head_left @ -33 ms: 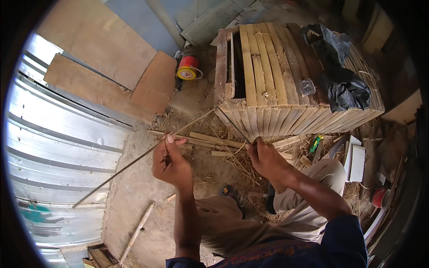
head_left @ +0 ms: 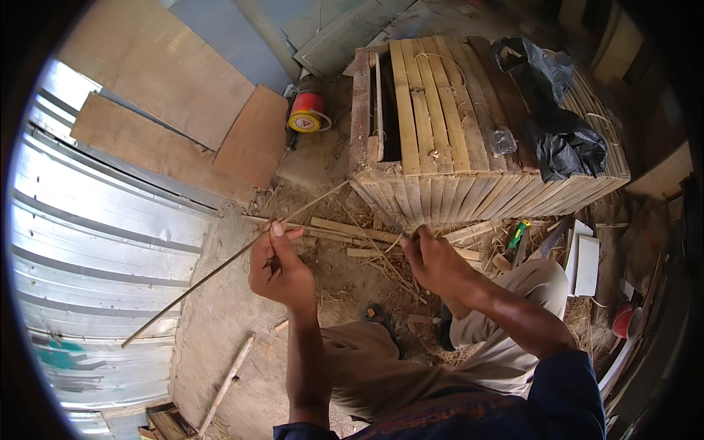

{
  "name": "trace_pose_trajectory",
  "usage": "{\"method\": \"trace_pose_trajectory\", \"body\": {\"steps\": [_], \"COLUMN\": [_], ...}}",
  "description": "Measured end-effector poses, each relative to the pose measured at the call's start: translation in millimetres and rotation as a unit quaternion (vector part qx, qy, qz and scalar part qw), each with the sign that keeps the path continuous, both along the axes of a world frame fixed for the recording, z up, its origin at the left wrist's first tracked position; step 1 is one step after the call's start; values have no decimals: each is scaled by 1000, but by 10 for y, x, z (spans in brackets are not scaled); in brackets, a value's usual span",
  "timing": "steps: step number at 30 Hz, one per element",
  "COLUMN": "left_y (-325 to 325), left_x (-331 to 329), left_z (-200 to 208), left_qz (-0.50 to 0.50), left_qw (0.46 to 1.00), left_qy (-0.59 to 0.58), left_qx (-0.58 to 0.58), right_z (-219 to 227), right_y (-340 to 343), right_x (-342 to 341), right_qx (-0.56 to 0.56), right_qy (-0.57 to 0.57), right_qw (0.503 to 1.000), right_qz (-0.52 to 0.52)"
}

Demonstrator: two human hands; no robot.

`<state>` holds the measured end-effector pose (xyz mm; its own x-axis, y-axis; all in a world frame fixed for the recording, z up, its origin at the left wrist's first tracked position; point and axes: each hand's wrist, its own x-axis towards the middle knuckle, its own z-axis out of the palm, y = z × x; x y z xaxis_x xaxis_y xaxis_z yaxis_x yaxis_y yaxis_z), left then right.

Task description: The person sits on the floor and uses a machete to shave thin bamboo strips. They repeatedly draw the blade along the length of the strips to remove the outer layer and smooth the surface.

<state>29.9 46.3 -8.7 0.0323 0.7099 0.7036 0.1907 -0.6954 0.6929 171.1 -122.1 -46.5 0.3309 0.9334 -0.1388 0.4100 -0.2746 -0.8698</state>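
My left hand [head_left: 282, 268] is closed in a pinch, thumb against fingers, on a thin bamboo strip [head_left: 198, 284]. The strip slants from the lower left, by the metal wall, up through my fingertips towards the near corner of a slatted crate [head_left: 447, 110]. To the right, my right hand [head_left: 440, 264] is closed around a long, narrow, blade-like thing [head_left: 383, 209] that points up and left to the same corner. It is thin and blurred, and its grip is hidden by my fingers.
Wooden slats [head_left: 356, 229] and shavings lie on the ground under my hands. Black plastic [head_left: 568, 147] drapes over the crate. Behind stands a red and yellow bucket [head_left: 308, 112]. A green-handled tool [head_left: 518, 235] lies near my knee. Corrugated metal [head_left: 95, 249] walls the left side.
The narrow thing in my right hand has turned slightly and shows less distinctly against the crate. Both hands stay almost in place, and the view has shifted a little.
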Motion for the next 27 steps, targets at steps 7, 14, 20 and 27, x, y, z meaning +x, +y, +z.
{"method": "trace_pose_trajectory", "body": {"steps": [7, 14, 20, 27], "left_y": [103, 271, 589, 385], "left_x": [-24, -103, -111, -74], "left_z": [12, -57, -131, -105], "left_qz": [38, 21, -19, -33], "left_qw": [998, 995, 983, 993], "left_qy": [-25, -49, -116, -69], "left_qx": [-52, -89, -142, -94], "right_z": [-110, -389, -405, -44], "right_y": [8, 13, 55, 30], "right_x": [124, 184, 347, -119], "right_qx": [6, 16, 46, 26], "right_qy": [-10, -76, -53, 39], "right_qw": [1000, 996, 993, 999], "right_qz": [-19, -48, -91, 3]}}
